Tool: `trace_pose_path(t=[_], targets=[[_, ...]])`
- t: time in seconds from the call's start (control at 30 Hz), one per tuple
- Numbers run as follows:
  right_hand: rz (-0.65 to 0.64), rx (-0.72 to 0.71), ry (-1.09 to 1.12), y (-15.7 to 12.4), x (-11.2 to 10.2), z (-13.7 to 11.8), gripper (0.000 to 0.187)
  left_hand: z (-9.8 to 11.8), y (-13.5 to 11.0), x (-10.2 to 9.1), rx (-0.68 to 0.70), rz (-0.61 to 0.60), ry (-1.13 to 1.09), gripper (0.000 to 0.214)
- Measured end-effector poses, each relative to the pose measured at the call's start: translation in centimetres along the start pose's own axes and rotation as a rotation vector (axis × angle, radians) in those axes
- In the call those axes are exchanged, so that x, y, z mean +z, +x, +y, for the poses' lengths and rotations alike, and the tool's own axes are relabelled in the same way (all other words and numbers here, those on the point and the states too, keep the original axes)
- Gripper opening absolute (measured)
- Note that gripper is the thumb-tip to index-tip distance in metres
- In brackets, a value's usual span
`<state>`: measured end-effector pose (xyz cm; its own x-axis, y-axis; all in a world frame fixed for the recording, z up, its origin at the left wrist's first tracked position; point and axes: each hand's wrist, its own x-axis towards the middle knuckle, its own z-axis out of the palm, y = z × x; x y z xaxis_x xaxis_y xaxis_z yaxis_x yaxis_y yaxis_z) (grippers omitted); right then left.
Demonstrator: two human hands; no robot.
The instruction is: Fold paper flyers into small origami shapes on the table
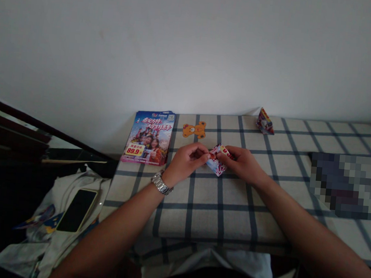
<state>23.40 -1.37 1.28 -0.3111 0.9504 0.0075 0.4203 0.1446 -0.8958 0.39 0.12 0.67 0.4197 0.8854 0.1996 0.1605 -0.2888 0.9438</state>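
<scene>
Over the middle of the checked tablecloth (203, 214), both hands pinch a small folded piece of printed paper (218, 167) in pink, white and blue, much like the flyers in colour. My left hand (188, 163), with a metal watch (162, 183) at its wrist, grips the left edge between thumb and fingertips. On the other side, my right hand (243, 163) has its thumb on top of the paper and its fingers behind. Just beyond my left hand lies a flat orange bear cutout (194, 130). A stack of flyers (149, 138) sits to the left.
Near the wall stands a small pointed folded-paper shape (265, 121). A dark pixelated object (340, 185) lies at the right. Below the table's left edge, a phone (77, 210) rests on pale bags or cloth (57, 192). The white wall (193, 49) borders the table's far side.
</scene>
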Motion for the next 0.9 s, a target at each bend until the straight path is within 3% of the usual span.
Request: trace_pose_path(t=[0.2,0.9], targets=[[0.061,0.028,-0.007,0.04,-0.08,0.14,0.045,-0.25,-0.04,0.26,0.022,0.061,-0.036,0.017],[-0.015,0.019,-0.013,-0.26,-0.43,-0.18,0.045,0.19,-0.14,0.31,0.03,0.032,0.0,0.022]])
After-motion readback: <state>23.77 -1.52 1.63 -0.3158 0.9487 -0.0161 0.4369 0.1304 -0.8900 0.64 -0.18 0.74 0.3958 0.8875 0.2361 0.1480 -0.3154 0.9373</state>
